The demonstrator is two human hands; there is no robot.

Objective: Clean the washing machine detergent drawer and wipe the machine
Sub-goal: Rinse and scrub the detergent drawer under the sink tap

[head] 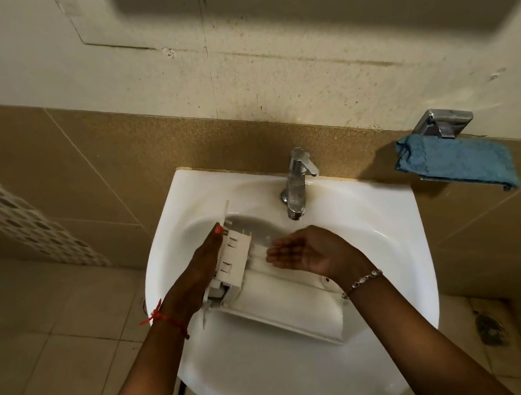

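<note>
The white detergent drawer (281, 301) lies tilted across the white sink (390, 209), its compartment end toward the back left and its front panel toward me. My left hand (196, 274) presses flat along the drawer's left side, steadying it. My right hand (310, 251) hovers palm up over the drawer's middle, fingers apart and cupped, below the chrome tap (296, 184). I cannot make out whether water is running.
A blue cloth (455, 163) hangs over a chrome wall holder (444, 124) to the right of the sink. Brown tiles and a cream wall rise behind. Beige floor tiles lie at the left, with a mosaic strip (12, 216) on the far left wall.
</note>
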